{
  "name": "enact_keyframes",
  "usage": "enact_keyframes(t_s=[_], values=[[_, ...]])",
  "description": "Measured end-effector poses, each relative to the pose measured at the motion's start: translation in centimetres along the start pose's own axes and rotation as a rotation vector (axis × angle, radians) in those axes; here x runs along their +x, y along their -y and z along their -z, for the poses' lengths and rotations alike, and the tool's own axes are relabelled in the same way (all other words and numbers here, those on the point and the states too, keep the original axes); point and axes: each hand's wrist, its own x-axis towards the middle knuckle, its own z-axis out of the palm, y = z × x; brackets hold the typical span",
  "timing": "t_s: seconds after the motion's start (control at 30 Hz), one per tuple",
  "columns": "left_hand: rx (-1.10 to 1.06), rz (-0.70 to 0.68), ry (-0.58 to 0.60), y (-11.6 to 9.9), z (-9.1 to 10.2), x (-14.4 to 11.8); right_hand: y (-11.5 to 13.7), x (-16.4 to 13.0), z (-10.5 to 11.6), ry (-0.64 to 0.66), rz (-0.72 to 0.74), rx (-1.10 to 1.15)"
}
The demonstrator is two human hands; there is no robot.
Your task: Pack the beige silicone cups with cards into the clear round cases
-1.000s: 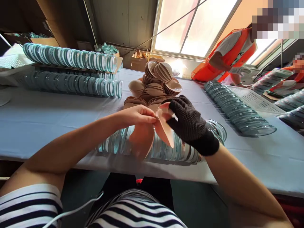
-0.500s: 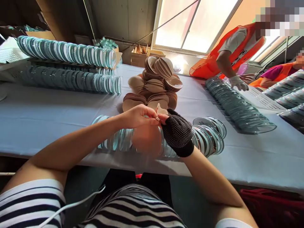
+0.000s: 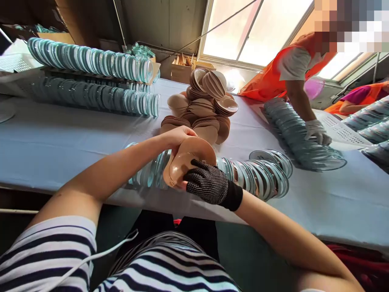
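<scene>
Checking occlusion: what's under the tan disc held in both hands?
A row of glass lids on edge, on the table. The tan disc, left hand and gloved right hand cover the row's middle.

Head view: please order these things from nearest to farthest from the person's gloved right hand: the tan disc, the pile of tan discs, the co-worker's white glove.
1. tan disc: held in the right hand and left hand.
2. pile of tan discs: behind, mid-table.
3. co-worker's white glove: far right, on a glass row.
</scene>
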Motion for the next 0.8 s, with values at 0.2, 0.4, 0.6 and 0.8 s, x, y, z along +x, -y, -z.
enact_keyframes(t_s=[0.2, 0.4, 0.6, 0.8], values=[[-0.200, 0.076, -0.060, 0.5, -0.2, -0.6, -0.6, -1.5, -1.5, 0.064, 0.027, -0.127], [-0.730, 0.128, -0.136, 0.0, -1.2, -5.3, -3.1, -0.2, 2.6, 0.056, -0.138, -0.235], [-0.956, 0.029, -0.088, -1.3, -2.0, -5.7, -4.4, 3.1, 5.0, -0.025, -0.236, -0.073], [-0.970, 0.080, -0.117, 0.6, -0.8, -5.5, -12.4, 1.3, 5.0, 0.030, -0.783, -0.092]])
